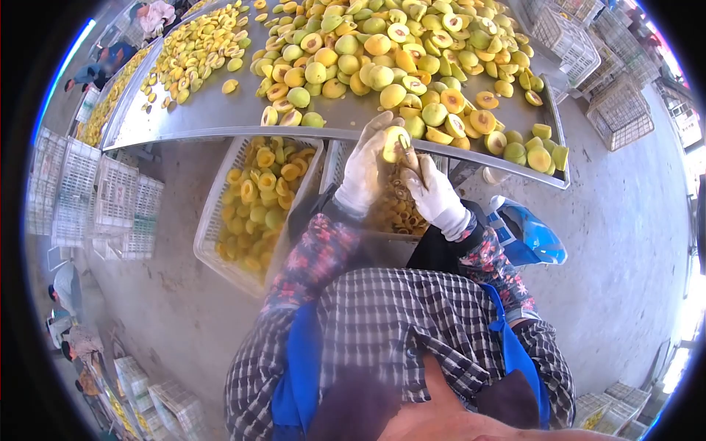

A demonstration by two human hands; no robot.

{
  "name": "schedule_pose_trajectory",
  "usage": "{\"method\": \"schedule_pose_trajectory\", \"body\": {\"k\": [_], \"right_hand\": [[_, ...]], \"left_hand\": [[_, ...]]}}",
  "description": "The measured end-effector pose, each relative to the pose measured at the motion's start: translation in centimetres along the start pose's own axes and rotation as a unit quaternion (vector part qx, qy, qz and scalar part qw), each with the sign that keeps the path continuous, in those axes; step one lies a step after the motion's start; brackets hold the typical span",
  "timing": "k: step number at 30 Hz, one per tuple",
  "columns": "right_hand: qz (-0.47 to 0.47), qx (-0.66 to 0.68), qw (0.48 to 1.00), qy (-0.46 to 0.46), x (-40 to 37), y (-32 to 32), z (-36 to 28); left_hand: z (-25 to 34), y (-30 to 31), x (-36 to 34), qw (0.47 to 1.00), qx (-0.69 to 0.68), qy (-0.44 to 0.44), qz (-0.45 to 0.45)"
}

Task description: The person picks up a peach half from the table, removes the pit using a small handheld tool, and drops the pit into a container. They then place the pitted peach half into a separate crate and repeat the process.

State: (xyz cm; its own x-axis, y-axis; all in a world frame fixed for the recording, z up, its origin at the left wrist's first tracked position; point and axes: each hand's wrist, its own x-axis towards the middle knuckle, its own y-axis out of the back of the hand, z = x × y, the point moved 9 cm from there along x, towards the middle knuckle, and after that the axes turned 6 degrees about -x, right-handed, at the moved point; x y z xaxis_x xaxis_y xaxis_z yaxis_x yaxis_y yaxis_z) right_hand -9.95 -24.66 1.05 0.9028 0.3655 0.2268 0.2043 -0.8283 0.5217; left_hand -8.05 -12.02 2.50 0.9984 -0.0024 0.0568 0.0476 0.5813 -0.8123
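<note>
My left hand (365,167), in a white glove, holds a halved yellow fruit (396,144) cut side up just below the table's front edge. My right hand (434,192), also gloved, grips a small tool (410,158) whose tip is pressed into the fruit half. Both hands hover above a white crate (334,158) of pits and scraps, partly hidden by my arms. A big heap of whole and halved yellow-green fruit (382,51) covers the metal table (220,117) in front of me.
A white crate of fruit halves (254,202) sits under the table at the left. Stacks of bare white crates (95,198) stand far left and more crates (621,110) at the right. A blue object (529,235) lies by my right side. Other people (66,294) work at the left edge.
</note>
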Motion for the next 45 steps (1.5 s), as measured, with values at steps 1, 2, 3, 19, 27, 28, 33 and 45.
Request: {"method": "schedule_pose_trajectory", "body": {"k": [1,2,3,19,27,28,33,45], "right_hand": [[0.032,-0.076,0.996,0.025,-0.3,1.3,-2.0],[0.063,-0.152,0.985,0.051,-0.6,2.1,-3.4],[0.053,-0.146,0.986,0.064,-0.5,1.9,-3.5],[-0.075,-0.276,0.956,0.066,-0.3,-0.5,-2.5],[-0.018,-0.093,0.994,0.062,-0.7,0.1,-2.2],[-0.010,-0.079,0.996,0.027,-0.7,0.7,-2.2],[-0.010,-0.145,0.988,0.054,-1.0,1.3,-1.9],[-0.013,-0.229,0.970,0.081,-1.9,-0.6,-2.5]], "left_hand": [[-0.1,0.5,-0.1,1.000,0.014,-0.001,0.011],[-0.5,1.2,0.0,1.000,-0.005,0.008,0.021],[-0.7,1.8,0.2,0.999,-0.025,0.016,0.030],[-1.9,4.1,-1.2,0.985,0.081,0.071,0.133],[-1.9,3.1,-0.4,0.994,-0.026,0.064,0.081],[-1.9,2.6,-0.2,0.991,-0.090,0.076,0.059],[-1.6,1.6,-0.4,0.977,-0.185,0.102,0.012],[-1.8,2.4,-1.1,0.981,-0.052,0.022,0.186]]}}
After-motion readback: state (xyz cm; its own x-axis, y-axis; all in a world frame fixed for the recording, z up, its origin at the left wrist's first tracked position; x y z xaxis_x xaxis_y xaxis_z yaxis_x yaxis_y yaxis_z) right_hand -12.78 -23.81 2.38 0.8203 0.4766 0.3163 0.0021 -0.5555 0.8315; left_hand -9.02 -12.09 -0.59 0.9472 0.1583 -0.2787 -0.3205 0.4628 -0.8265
